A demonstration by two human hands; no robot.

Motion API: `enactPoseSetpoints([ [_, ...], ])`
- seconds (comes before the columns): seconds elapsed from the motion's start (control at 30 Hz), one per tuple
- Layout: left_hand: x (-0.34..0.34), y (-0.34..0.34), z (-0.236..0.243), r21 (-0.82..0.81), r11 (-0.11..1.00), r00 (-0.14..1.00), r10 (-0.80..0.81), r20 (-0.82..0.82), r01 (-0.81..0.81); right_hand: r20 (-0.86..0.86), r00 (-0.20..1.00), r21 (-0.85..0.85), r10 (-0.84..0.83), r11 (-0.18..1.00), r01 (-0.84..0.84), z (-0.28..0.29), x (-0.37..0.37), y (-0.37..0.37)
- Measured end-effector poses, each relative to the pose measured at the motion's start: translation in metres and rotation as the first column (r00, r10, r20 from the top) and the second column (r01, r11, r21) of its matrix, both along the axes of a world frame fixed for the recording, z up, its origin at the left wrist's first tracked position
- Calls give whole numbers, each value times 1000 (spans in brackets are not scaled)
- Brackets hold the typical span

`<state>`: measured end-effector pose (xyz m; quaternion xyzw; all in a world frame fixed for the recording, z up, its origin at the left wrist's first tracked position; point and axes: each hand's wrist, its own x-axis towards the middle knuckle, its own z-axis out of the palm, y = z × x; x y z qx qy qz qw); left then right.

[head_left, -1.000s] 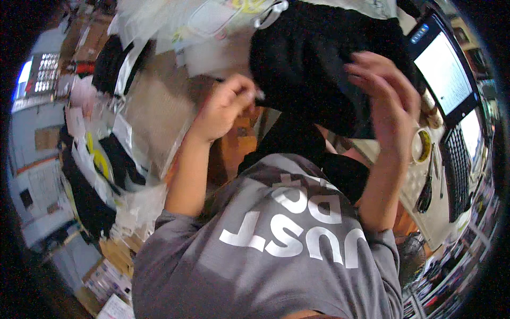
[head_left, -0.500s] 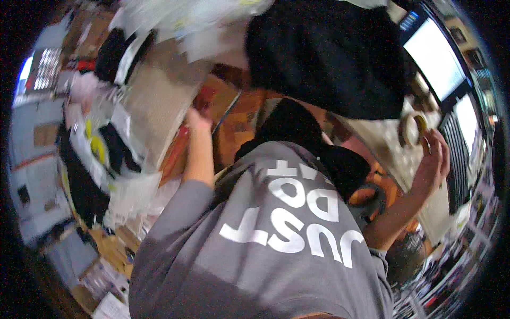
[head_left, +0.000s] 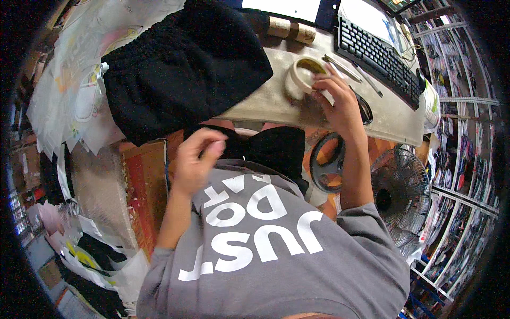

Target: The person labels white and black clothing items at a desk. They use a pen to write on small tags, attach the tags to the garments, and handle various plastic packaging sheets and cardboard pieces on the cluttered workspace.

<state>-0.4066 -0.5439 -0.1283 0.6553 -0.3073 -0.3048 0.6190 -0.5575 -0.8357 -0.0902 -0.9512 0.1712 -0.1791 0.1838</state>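
Observation:
My right hand [head_left: 340, 98] is over the table [head_left: 271, 101], its fingers closed on the near right side of a roll of tape [head_left: 301, 78]. Close to my torso, my left hand [head_left: 195, 161] hangs in the air, slightly blurred, with fingers loosely curled, thumb apart and nothing visible between them. A pair of black shorts [head_left: 186, 74] with a gathered waistband lies across the table's left part, overhanging the front edge. A small white tag or clip [head_left: 104, 67] shows at the waistband. Black-handled scissors [head_left: 364, 108] are partly hidden behind my right hand.
Clear plastic bags [head_left: 69, 90] pile up at the left. A black keyboard [head_left: 378, 61], a slim pen-like tool [head_left: 369, 80] and a brown tube [head_left: 291, 30] lie at the back right. A wire fan [head_left: 401, 194] stands right of me, before packed shelves [head_left: 459, 122].
My view has swung to the right, toward the table. My left hand has come back from the cardboard at the left to near my torso. My right hand remains at the tape roll.

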Motion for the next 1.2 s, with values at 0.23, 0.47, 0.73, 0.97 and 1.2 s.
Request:
enactPoseSetpoints([
  [0.23,-29,-122,49,-150,986,655,158,739,-68,99,994,186,47,980,-65,40,-10,40],
  [0.47,-37,-125,61,-145,985,851,-4,524,94,88,993,311,-75,949,45,39,-21,44],
  [0.73,-8,-122,67,-124,990,933,-25,359,74,-247,865,-50,-437,897,439,11,-100,-26],
  [0.97,1,-142,57,-80,996,958,-10,288,35,-308,906,490,-290,768,412,3,-130,-1],
  [1.2,8,-162,46,-219,976,957,-58,-283,-6,253,887,963,-385,11,-270,-6,-85,93],
])
